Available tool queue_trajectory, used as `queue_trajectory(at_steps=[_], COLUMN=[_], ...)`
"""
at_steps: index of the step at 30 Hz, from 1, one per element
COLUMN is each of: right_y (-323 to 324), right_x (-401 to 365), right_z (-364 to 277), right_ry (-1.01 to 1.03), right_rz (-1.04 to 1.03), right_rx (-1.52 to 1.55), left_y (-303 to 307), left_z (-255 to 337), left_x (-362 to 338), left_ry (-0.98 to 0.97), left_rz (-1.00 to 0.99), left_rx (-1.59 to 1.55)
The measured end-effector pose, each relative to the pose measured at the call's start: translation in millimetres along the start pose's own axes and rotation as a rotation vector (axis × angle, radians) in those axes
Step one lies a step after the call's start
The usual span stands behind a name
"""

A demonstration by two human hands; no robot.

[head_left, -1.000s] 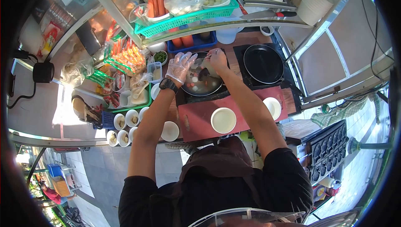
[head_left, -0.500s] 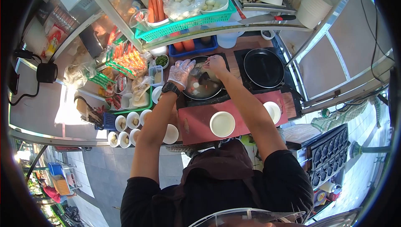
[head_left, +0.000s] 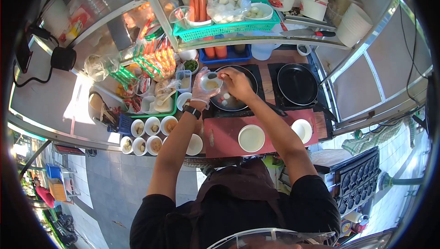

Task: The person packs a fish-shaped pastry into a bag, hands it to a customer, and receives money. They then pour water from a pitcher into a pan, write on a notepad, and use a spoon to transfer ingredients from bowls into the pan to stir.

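My left hand (head_left: 201,94), in a clear plastic glove, holds a small bowl (head_left: 211,84) with pale contents at the left rim of the pan (head_left: 233,104). My right hand (head_left: 238,84) is closed beside the bowl, above the pan; what its fingers grip is too small to make out. Pale and orange pieces lie in cloudy liquid in the pan. A small container (head_left: 184,80) and a bowl of chopped greens (head_left: 189,65) stand left of my left hand.
An empty black pan (head_left: 298,85) sits at the right. White bowls (head_left: 251,138) stand on the red board (head_left: 222,144), and several small filled cups (head_left: 139,128) at the left. A knife (head_left: 302,33) lies on the upper shelf beside the green basket (head_left: 220,31).
My left hand has turned and now shows a small bowl in its grip. My right hand has moved nearer to it. The dark ladle in the pan is no longer seen there. The view has shifted.
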State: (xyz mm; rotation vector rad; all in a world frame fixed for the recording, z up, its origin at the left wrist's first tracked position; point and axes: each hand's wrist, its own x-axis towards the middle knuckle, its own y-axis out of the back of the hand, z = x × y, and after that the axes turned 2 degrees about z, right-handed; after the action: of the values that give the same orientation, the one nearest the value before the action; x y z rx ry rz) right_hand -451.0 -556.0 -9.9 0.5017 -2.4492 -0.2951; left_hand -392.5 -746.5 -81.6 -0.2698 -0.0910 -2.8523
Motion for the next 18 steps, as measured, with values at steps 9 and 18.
queue_trajectory(at_steps=[9,18], right_y=[7,20], right_x=[3,11], right_z=[-9,-2], right_ry=[0.032,0.221], right_rz=[-0.062,0.077], right_rx=[0.046,-0.057], left_y=[-4,-15], left_z=[9,4], left_x=[8,22], left_ry=[-0.163,-0.166], left_rz=[0.033,-0.069], left_rx=[0.163,-0.037])
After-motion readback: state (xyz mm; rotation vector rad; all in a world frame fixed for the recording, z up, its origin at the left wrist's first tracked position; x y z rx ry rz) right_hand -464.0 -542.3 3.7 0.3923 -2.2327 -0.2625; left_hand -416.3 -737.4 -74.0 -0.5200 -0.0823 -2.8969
